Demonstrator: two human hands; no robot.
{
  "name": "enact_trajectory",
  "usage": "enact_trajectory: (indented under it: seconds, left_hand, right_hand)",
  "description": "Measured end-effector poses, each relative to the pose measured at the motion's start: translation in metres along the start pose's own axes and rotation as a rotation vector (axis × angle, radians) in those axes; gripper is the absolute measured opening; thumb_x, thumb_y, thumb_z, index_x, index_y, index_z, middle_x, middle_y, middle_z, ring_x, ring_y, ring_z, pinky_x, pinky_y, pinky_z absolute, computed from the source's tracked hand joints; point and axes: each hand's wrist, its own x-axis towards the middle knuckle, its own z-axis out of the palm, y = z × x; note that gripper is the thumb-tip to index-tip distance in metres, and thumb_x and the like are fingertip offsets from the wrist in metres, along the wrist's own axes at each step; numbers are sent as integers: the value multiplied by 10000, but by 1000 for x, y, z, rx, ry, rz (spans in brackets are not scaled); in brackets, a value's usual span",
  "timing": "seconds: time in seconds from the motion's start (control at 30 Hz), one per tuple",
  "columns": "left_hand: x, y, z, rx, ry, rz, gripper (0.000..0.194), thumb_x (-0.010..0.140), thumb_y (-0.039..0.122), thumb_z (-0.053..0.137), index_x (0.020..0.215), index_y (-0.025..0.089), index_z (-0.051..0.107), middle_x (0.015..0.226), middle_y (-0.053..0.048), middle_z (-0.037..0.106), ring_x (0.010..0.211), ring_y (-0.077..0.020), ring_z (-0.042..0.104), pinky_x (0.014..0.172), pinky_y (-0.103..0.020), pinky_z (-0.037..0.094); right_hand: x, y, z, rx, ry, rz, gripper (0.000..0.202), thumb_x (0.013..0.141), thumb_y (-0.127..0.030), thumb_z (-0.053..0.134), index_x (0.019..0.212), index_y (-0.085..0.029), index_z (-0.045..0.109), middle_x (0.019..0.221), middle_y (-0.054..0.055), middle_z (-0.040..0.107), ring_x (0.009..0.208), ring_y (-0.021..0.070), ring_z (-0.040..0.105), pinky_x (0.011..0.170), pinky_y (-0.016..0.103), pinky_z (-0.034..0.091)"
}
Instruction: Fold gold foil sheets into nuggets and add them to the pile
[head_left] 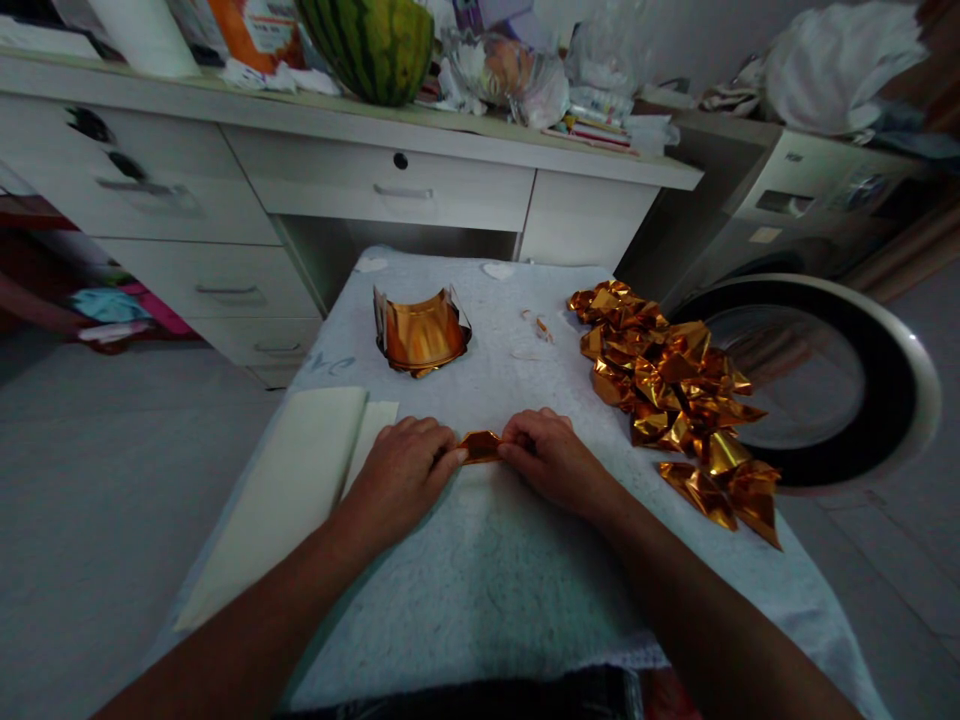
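Note:
Between my hands, low over the cloth-covered table [465, 590], is a small folded piece of shiny gold foil paper [481, 447]. My left hand [409, 468] pinches its left end between thumb and fingers. At the right end, my right hand [551, 455] grips it the same way. Beyond them stands a curved stack of gold foil sheets [424, 335]. To the right lies a heap of folded gold foil pieces [667, 375]. A pad of cream paper [300, 470] rests by my left forearm, partly covered by it.
Behind the table is a white desk [465, 190] with drawers, a watermelon [367, 45] and clutter on top. At the right, a washing machine [787, 200] has its round door [817, 380] swung out beside the table. Small scraps [541, 328] lie near the foil heap.

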Motion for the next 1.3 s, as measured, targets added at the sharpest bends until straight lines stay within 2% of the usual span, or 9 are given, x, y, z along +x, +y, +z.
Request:
enact_trajectory:
  seconds: [0.1, 0.2, 0.4, 0.63, 1.0, 1.17, 1.23, 1.3]
  left_hand:
    - [1, 1, 1, 63, 4, 3, 290, 967, 286, 408, 829, 196, 647, 802, -40, 640, 793, -217, 574, 726, -360, 400]
    - [3, 3, 3, 171, 1, -8, 273, 964, 293, 432, 841, 189, 653, 817, -53, 658, 802, -228, 587, 721, -361, 405]
    - [5, 11, 3, 350, -46, -69, 309, 977, 334, 423, 860, 173, 659, 850, -80, 684, 825, -255, 608, 732, -379, 419]
    - [5, 15, 3, 440, -41, -89, 336, 976, 357, 414, 861, 171, 670, 841, -95, 691, 849, -290, 630, 719, -396, 421]
    - [5, 17, 0, 406, -41, -131, 331, 967, 389, 436, 843, 170, 651, 834, -103, 683, 845, -304, 627, 709, -402, 405]
    - [5, 13, 1, 274, -12, -145, 154, 925, 316, 535, 889, 183, 604, 835, -65, 662, 831, -272, 596, 708, -378, 397]
    - [6, 10, 4, 188, 17, -92, 67, 912, 235, 538, 915, 195, 593, 852, -44, 652, 840, -250, 576, 725, -364, 397]
    - [7, 6, 7, 118, 25, -36, 83, 907, 183, 519, 917, 204, 599, 859, -38, 639, 846, -238, 559, 746, -359, 399]
  right_hand:
    - [0, -1, 1, -49, -7, 6, 171, 935, -211, 540, 799, -190, 642, 835, 19, 618, 857, 181, 501, 796, 340, 300]
    - [-1, -2, 1, -142, -15, 29, 206, 957, -249, 515, 810, -182, 643, 863, 41, 610, 871, 194, 500, 794, 349, 299]
    - [-1, -6, 3, -283, -1, 57, 242, 959, -299, 521, 789, -175, 641, 871, 52, 616, 868, 200, 504, 764, 339, 286]
    - [-1, -10, 3, -386, -2, 77, 271, 965, -311, 491, 796, -173, 653, 867, 65, 629, 852, 205, 506, 732, 336, 275]
    - [-1, -7, 8, -368, 54, 84, 212, 926, -280, 521, 772, -182, 628, 851, 58, 624, 842, 215, 498, 727, 345, 268]
    - [0, -8, 10, -244, 108, 27, 31, 881, -178, 580, 896, -186, 607, 915, 36, 624, 878, 203, 482, 762, 329, 286]
    - [2, -10, 10, -222, 58, -56, 121, 899, -119, 531, 888, -193, 626, 924, 33, 619, 881, 195, 472, 766, 318, 295]
    - [3, -11, 11, -221, -3, -120, 211, 915, -83, 478, 859, -196, 647, 895, 32, 611, 860, 186, 466, 760, 307, 305]
